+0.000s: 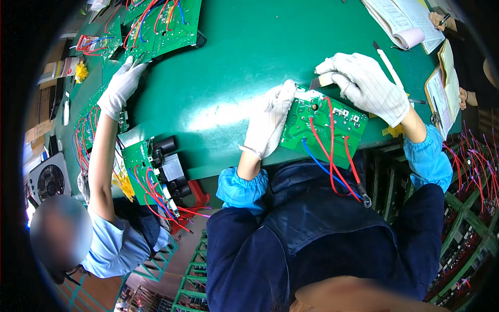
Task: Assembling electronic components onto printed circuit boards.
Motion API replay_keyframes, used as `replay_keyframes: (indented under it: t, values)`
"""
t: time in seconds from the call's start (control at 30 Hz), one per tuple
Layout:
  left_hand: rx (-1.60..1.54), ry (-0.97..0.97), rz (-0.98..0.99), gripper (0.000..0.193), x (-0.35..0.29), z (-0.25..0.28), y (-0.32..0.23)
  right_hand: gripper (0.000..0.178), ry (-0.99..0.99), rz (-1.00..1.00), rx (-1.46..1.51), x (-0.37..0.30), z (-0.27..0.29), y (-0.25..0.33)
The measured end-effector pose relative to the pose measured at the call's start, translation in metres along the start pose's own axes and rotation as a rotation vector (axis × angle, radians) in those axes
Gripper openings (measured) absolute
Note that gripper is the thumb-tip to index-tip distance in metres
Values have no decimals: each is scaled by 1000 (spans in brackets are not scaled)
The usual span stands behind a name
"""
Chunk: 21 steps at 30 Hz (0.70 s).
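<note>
Left hand (270, 122): white-gloved, closing around the left edge of a green circuit board (322, 122), seemingly keeping it steady with its soldered face turned up.
Right hand (366, 86): white-gloved, pinching a small pale tool (326, 79) with a dark end beside the board's far edge; whether the tip is touching, I cannot tell.
Circuit board: sitting between the two hands, overlapping the near edge of the green table (234, 52).
Wires: red wires (332, 143) and a blue wire (317, 157) are trailing off the board's near side, a metal ring terminal (367, 200) hanging at the end; dangling there, they are probably leaving its far part free.
White rod: a white rod (390, 68) with a dark tip is lying beyond the board, to its right.
Papers: a clipboard (441, 99) is holding sheets farther right of the board.
Second board: a board with black cylinders (136, 161) is resting well left of the held board.
Co-worker: a co-worker (112, 247) in light blue is stretching an arm toward wired boards (174, 31), far left of the board.
Rack: a green rack (483, 238), right of the board and nearer the person, is holding parts with red leads.
Boxes: cardboard boxes (39, 112) are standing at the far left; their contents are not showing.
</note>
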<state>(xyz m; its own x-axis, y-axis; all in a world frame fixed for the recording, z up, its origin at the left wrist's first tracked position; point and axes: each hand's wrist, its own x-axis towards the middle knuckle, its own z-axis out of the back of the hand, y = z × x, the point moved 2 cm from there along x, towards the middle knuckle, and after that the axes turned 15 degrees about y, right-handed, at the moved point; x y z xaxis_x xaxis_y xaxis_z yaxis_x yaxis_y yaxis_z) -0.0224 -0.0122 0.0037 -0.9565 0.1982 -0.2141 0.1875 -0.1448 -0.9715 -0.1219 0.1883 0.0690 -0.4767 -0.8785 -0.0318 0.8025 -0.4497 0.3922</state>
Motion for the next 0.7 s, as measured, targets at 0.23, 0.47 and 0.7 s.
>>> replay_keyframes:
  t: [0.23, 0.47, 0.7]
  values:
    - [-63, 113, 229, 40, -1, 3, -2, 18, -49, 9, -204, -3, -8, 12]
    - [241, 51, -148, 36, -2, 4, 4, 14, -89, -6, -130, -5, -11, 11]
    - [103, 79, 143, 37, 3, 1, -4, 11, -103, 12, -81, -4, -14, 10]
